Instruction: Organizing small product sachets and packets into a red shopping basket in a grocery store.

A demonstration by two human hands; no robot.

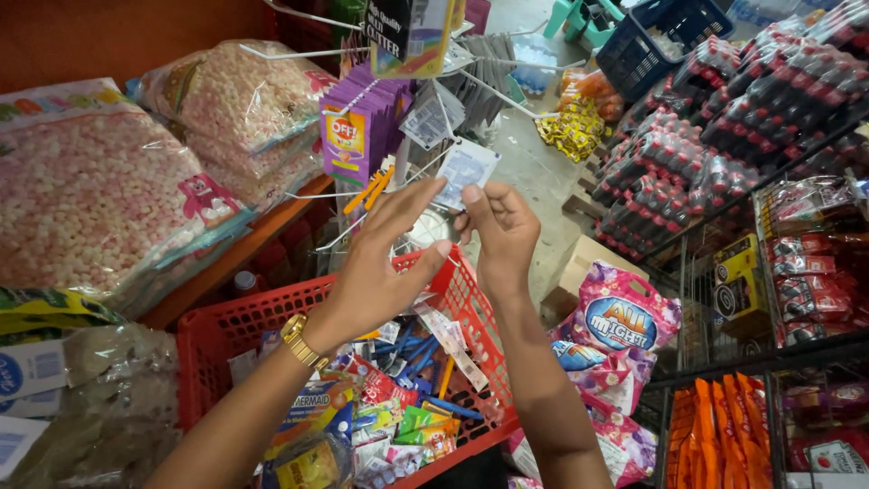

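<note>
Leftmost, at nine o'clock, bulging clear plastic bags of pink and white puffed snacks lie stacked on an orange shelf, their film glossy and crinkled. Below them, toward six o'clock, sits a red plastic basket with lattice walls, filled with a jumble of small packets, pens and flat sachets. The left hand, a gold-coloured metal watch at its wrist, rises over the basket with fingers spread and the grip released, its fingertips just beside a wire hook of the display rack. At eleven o'clock, purple cardboard-backed packets hang in a row from that rack. Near the centre, toward twelve o'clock, the right hand pinches a small, flat, pale blue-white sachet between thumb and fingers, holding it up against the rack's thin metal hooks. At four o'clock, soft pink pouches slump on the floor beside a cardboard box. At two o'clock, shrink-wrapped packs of dark bottles with red caps are piled high, and wire shelving at three o'clock carries more bottles and orange packets.
</note>
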